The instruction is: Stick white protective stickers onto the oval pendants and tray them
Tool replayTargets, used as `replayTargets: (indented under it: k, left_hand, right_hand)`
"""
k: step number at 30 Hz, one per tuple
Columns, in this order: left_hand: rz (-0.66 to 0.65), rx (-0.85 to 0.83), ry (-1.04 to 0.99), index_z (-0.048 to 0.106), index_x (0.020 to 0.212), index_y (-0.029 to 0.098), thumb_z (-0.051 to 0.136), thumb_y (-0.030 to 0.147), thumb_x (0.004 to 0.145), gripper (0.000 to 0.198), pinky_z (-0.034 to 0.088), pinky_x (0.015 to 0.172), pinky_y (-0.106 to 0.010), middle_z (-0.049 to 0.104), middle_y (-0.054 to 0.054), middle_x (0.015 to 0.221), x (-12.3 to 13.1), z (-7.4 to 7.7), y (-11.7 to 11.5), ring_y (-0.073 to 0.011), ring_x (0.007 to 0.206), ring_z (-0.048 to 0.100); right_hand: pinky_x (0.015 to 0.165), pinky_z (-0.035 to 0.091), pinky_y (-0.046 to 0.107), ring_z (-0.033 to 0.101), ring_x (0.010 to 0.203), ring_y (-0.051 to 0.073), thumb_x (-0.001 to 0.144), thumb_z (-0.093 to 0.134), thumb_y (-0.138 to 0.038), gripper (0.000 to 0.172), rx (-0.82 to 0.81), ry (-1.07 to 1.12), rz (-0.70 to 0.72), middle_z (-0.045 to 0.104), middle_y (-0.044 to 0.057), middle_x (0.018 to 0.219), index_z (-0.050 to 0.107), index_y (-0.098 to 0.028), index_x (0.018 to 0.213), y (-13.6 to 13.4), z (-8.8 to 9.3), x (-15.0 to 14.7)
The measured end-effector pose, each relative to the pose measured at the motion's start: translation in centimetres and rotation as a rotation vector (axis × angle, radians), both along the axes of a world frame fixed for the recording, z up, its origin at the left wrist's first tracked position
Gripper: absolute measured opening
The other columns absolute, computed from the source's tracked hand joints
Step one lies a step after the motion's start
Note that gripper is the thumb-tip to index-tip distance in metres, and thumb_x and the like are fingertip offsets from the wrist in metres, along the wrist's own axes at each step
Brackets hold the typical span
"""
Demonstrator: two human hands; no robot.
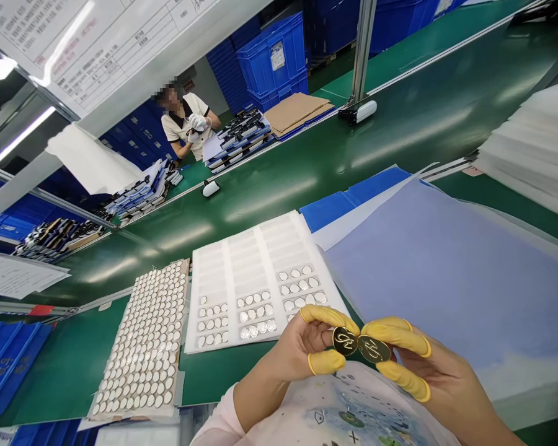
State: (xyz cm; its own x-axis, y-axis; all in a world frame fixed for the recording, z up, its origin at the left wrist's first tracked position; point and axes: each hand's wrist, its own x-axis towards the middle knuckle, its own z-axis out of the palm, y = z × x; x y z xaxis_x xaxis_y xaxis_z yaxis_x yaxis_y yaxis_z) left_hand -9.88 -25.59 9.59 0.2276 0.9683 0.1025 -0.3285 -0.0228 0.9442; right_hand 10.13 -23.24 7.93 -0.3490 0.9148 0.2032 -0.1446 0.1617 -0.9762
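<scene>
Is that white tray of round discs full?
The white tray is partly filled: round discs sit in its nearer rows; its farther rows show none.

Left hand and right hand both pinching, fingertips almost meeting.
So the left forearm angles up from the lower left and the right forearm comes in from the lower right, pretty much mirror images. Each hand has its thumb underneath and fingers bent over the top, squeezed into a tight little pinch in front of the torso. Yellow finger covers sit on both thumbs and on some of the fingers, but the palms and wrists are totally bare. A pale pink sleeve wraps the left arm, and the right forearm's bare as far as it shows.
</scene>
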Motion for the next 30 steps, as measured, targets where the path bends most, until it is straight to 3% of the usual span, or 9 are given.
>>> replayTargets:
  k: [7, 12, 17, 22, 27, 30]
  left_hand:
    - [-0.017, 0.198, 0.083, 0.048, 0.105, 0.024, 0.077, 0.045, 0.08, 0.044, 0.055, 0.075, -0.032, 0.06, -0.007, 0.102, -0.2, -0.3, -0.4, -0.018, 0.094, 0.064]
    - [-0.004, 0.202, 0.19, 0.047, 0.105, 0.024, 0.073, 0.055, 0.081, 0.047, 0.055, 0.079, -0.036, 0.061, -0.008, 0.104, -0.5, -0.2, -0.4, -0.0197, 0.095, 0.065]
    - [0.018, 0.196, 0.199, 0.048, 0.104, 0.023, 0.075, 0.056, 0.079, 0.048, 0.056, 0.079, -0.036, 0.061, -0.008, 0.103, -0.5, -0.5, -0.4, -0.0194, 0.095, 0.065]
    - [0.023, 0.269, 0.101, 0.049, 0.109, 0.024, 0.075, 0.04, 0.083, 0.04, 0.057, 0.083, -0.036, 0.061, -0.009, 0.108, -0.8, -0.6, -0.4, -0.0188, 0.098, 0.065]
    - [0.064, 0.154, 0.118, 0.053, 0.113, 0.021, 0.075, 0.035, 0.084, 0.039, 0.055, 0.094, -0.042, 0.063, -0.012, 0.115, -1.8, -1.2, -0.9, -0.022, 0.108, 0.065]
    - [0.155, 0.012, 0.194, 0.054, 0.116, 0.019, 0.07, 0.03, 0.088, 0.035, 0.05, 0.103, -0.045, 0.063, -0.014, 0.122, -3.0, -2.3, -1.4, -0.0222, 0.114, 0.064]
  right_hand:
    - [0.06, 0.058, 0.031, 0.066, 0.071, 0.021, 0.079, 0.081, -0.044, 0.018, -0.111, 0.148, -0.029, 0.072, 0.005, 0.08, 0.08, -0.037, 0.096, -0.5, 1.0, -1.0]
    - [0.065, 0.061, 0.032, 0.071, 0.074, 0.023, 0.075, 0.084, -0.041, 0.022, -0.18, 0.2, -0.024, 0.075, 0.007, 0.089, 0.08, -0.035, 0.096, -0.4, 0.9, -1.0]
    - [0.037, 0.048, 0.02, 0.063, 0.054, 0.016, 0.072, 0.085, -0.045, 0.024, -0.256, 0.209, -0.007, 0.075, 0.008, 0.087, 0.082, -0.032, 0.092, -0.2, 0.4, -1.1]
    - [0.036, 0.049, 0.021, 0.051, 0.045, 0.009, 0.074, 0.084, -0.045, 0.025, -0.343, 0.227, 0.015, 0.075, 0.007, 0.091, 0.081, -0.032, 0.095, -0.3, -0.4, -1.3]
    - [0.047, 0.053, 0.023, 0.065, 0.067, 0.018, 0.074, 0.083, -0.048, 0.027, -0.308, 0.133, 0.003, 0.074, 0.008, 0.096, 0.079, -0.03, 0.095, 0.6, -0.9, -1.7]
    - [0.053, 0.053, 0.027, 0.06, 0.061, 0.016, 0.081, 0.075, -0.051, 0.033, -0.321, -0.007, 0.084, 0.069, 0.003, 0.075, 0.074, -0.03, 0.105, 1.7, -1.9, -2.2]
